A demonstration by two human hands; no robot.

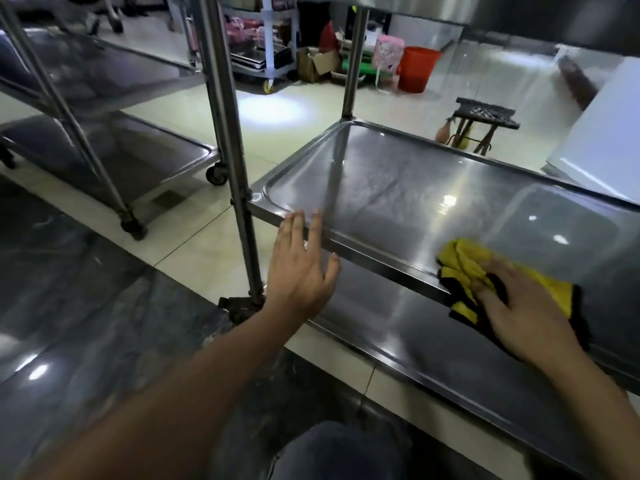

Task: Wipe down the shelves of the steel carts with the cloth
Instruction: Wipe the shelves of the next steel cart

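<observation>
My knee [341,452] lowest in view. Left hand [299,271] spread flat, fingertips on middle shelf [398,192] front edge. Right hand [519,306] presses yellow cloth [460,261] there, fingers straight.

One view only — a wide-angle camera worn on the head, looking forward and steeply down from close above the shiny steel middle shelf [398,199] of the near cart. Both forearms reach in from the near edge. Straight lines bow toward the frame's edges. Far across the pale tiled floor [284,109] stands an orange plastic bucket [417,69] — small, upper right.
</observation>
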